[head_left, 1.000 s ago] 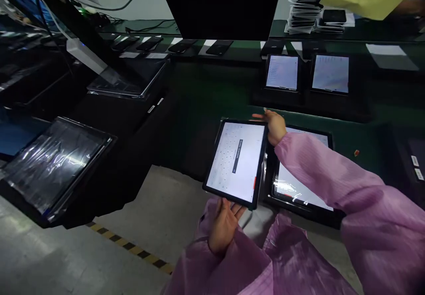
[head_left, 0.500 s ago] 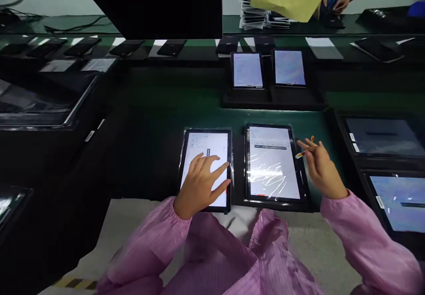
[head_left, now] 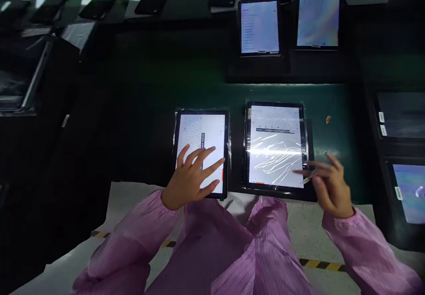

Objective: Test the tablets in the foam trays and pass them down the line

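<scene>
My left hand (head_left: 194,173) is spread over the left tablet (head_left: 214,126), fingers apart and holding nothing. That tablet's lit screen has a dark bar and rows of small marks. Beside it lies the right tablet (head_left: 275,142), its bright screen under a creased, shiny clear film. At its lower right edge, my right hand (head_left: 334,184) pinches a small white strip with a yellow-orange part (head_left: 306,180) between thumb and fingers; its kind is too small to tell. A small red-and-yellow piece (head_left: 328,119) lies on the green table surface above that hand.
Two lit tablets (head_left: 260,27) stand in a dark holder at the back. More tablets (head_left: 407,191) lie at the right edge. Dark devices on white sheets (head_left: 152,0) line the far shelf. A film-wrapped dark panel (head_left: 20,73) lies at left.
The camera view has tilted downward. My right hand has moved towards me with the small strip, away from the red-and-yellow piece. My left hand remains spread over the left tablet.
</scene>
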A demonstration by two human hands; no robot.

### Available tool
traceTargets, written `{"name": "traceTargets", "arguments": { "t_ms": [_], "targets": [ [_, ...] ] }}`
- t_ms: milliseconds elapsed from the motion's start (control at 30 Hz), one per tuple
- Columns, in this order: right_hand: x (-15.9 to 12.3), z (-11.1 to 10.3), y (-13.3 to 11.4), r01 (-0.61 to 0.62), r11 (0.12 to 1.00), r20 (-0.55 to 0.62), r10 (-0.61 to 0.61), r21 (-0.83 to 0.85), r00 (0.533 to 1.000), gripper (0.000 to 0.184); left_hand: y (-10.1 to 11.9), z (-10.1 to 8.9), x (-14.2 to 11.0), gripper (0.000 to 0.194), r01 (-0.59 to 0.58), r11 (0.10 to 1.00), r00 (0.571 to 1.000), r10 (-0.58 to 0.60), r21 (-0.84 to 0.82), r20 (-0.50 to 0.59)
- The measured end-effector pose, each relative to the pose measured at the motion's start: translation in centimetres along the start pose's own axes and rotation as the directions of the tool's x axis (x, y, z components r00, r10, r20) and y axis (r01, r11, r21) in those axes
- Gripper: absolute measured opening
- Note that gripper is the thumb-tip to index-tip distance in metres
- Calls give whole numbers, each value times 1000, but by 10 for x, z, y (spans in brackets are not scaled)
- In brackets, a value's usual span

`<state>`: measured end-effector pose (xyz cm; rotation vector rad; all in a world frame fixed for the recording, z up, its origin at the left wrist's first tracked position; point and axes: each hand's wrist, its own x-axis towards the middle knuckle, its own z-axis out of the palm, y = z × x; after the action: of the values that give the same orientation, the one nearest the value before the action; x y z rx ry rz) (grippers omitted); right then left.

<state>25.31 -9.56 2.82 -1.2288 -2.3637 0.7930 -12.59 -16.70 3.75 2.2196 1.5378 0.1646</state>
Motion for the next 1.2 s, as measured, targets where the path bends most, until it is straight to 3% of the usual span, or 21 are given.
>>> {"name": "traceTargets", "arguments": {
  "t_ms": [133,233,333,400,500,633,867,1033,1133,1200],
  "targets": [
    [33,-2,30,-195,979,-304,169,-54,938,1,-3,6,5,47,-16,997,999,18,-80,35],
    [47,-5,33,-179,982,-400,138,-65,906,6,-30,6,3,44,2,999,999,0,-46,37],
    [53,-4,28,-158,982,-401,103,-106,910,6,-70,-5,-4,38,164,977,982,-148,134,-119],
    [57,0,25,-158,981,-414,100,-109,905,5,-92,-14,-6,34,317,927,925,-255,202,-283],
    [65,6,23,-149,984,-411,96,-98,907,3,-104,-21,0,31,353,914,877,-249,200,-412],
    [74,10,20,-153,976,-303,101,-153,948,6,-97,-15,20,31,224,951,900,-118,215,-419],
    [66,10,14,-74,989,-225,44,-129,973,9,-84,-7,23,39,171,970,954,-120,171,-273],
    [52,12,10,-48,991,-235,18,-122,972,13,-76,-6,9,28,127,964,925,-31,232,-379],
    [42,12,7,-34,990,-225,2,-140,974,11,-60,-7,-14,28,-44,969,913,138,243,-385],
    [35,12,7,-115,980,-246,72,-162,966,5,-42,-6,-36,30,-155,974,912,205,164,-355]
  ]
}}
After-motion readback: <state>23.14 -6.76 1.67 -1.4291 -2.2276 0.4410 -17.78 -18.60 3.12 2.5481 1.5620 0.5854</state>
